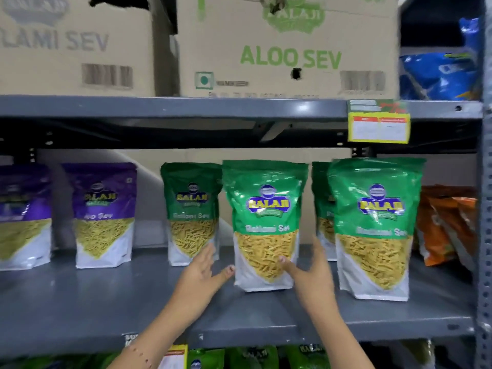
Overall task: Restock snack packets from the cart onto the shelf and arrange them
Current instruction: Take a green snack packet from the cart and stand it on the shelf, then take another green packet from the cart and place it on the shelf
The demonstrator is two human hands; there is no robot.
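A green Ratlami Sev packet (265,222) stands upright near the front of the grey shelf (93,302). My left hand (202,275) is open just left of its base, thumb close to the packet's lower corner. My right hand (308,270) is open at its right side, thumb resting on the packet's front. Neither hand grips it. Another green packet (191,211) stands behind on the left. Two more green packets (372,227) stand to the right, one behind the other. The cart is not in view.
Two purple Aloo Sev packets (105,214) stand at the left of the shelf. Orange packets (447,225) lean at the far right by the metal upright (483,235). Cardboard boxes (287,46) and blue packets (442,73) sit on the shelf above. More green packets fill the shelf below.
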